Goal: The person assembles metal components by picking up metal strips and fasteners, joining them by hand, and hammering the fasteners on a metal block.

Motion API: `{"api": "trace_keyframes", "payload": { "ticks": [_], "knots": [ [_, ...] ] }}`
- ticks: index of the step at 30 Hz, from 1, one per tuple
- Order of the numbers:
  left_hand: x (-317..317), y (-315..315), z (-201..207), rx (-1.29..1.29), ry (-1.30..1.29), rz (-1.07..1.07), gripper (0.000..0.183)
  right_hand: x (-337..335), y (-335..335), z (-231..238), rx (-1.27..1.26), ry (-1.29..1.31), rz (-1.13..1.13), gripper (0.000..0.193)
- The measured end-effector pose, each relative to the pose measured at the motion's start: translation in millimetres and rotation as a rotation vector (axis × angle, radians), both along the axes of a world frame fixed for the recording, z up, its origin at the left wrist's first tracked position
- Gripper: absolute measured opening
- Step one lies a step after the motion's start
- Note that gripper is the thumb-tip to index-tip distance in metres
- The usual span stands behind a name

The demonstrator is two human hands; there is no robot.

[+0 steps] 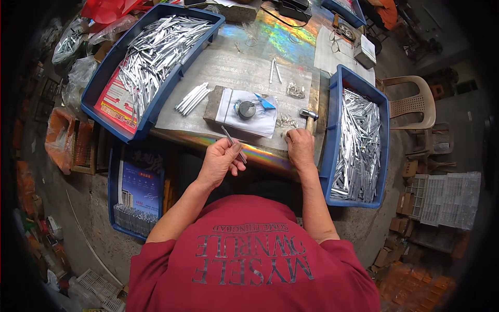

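Near the table's front edge, my left hand (218, 165) is closed around a thin silver metal rod (227, 135), which slants up and to the left. My right hand (300, 148) rests at the table edge with its fingers drawn together; whatever they hold is hidden. Just beyond its fingertips lies a heap of small metal pins (287, 121). A small hammer (308, 113) lies beside that heap, its wooden handle toward my right hand. Between and beyond my hands, a dark round metal piece (246, 109) sits on a paper-covered block (228, 110), next to a blue scrap (265, 103).
A blue tray (179, 68) heaped with silver rods stands at the left, another blue tray (332, 151) of rods at the right. A bundle of rods (193, 99) and two loose rods (274, 70) lie on the table sheet. A plastic chair (413, 104) stands beyond the right tray.
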State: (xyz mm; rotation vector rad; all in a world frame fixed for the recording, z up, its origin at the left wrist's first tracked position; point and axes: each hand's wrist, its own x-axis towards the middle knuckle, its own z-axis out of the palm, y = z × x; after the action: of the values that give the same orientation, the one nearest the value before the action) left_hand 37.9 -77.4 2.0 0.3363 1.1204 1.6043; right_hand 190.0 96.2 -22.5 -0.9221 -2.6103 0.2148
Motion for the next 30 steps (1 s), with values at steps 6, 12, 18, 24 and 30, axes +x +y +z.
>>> {"api": "trace_keyframes", "payload": {
  "ticks": [6, 12, 18, 24, 30],
  "knots": [
    [2.1, 1.8, -0.1, 0.008, -0.009, -0.006, 0.019, -1.3, -0.2, -10.3, 0.131, -0.063, -0.021, 0.004],
    [3.4, 2.2, 1.2, 0.010, -0.004, -0.015, 0.019, -2.1, -1.2, -11.7, 0.143, -0.171, -0.034, 0.005],
    [1.4, 2.1, 0.9, 0.020, -0.003, -0.010, 0.018, -1.1, -1.3, -4.3, -0.101, 0.174, -0.087, 0.006],
    [1.1, 4.3, -1.8, 0.014, -0.019, -0.021, 0.020, -1.3, -18.4, 5.4, -0.525, 0.455, -0.119, 0.007],
    [3.9, 10.1, 1.8, 0.011, -0.070, -0.026, 0.022, -7.6, -57.0, 19.9, -0.950, 0.646, 0.003, 0.012]
  ]
}}
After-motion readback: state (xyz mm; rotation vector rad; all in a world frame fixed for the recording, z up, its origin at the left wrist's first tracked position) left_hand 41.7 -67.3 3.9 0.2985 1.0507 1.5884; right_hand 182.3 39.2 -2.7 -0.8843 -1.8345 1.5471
